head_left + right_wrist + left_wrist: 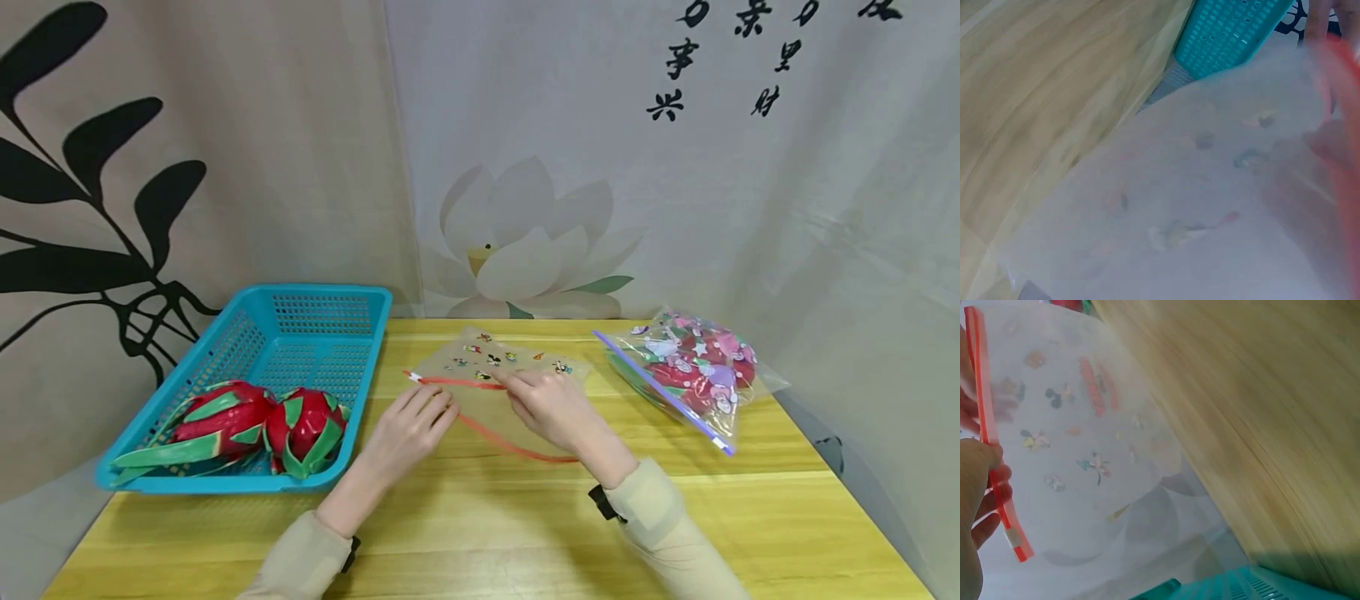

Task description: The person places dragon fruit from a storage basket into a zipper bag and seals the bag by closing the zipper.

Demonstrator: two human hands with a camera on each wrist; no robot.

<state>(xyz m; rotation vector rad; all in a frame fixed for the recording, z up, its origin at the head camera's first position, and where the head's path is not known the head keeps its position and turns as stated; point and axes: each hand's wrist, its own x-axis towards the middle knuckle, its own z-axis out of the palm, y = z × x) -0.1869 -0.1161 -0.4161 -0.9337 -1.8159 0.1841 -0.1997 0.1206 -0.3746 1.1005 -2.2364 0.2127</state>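
Observation:
A translucent zip bag (468, 354) printed with small cartoon figures is held up over the table, its orange-red zip strip (985, 394) facing the person. The strip's two edges stand apart in the head view. My left hand (412, 429) grips the strip near its white slider (1013, 537), fingers curled round the edge. On the other side, my right hand (551, 408) holds the bag at its mouth, index finger and thumb at the strip. Part of that hand (1310, 194) shows hazily through the film in the right wrist view.
To the left, a blue perforated basket (330, 321) holds red dragon fruits (225, 421) with green scales. A clear printed bag (697, 358) with a purple zip strip lies at the right, red and green items inside. A printed curtain (525, 125) hangs behind the wooden table (480, 533).

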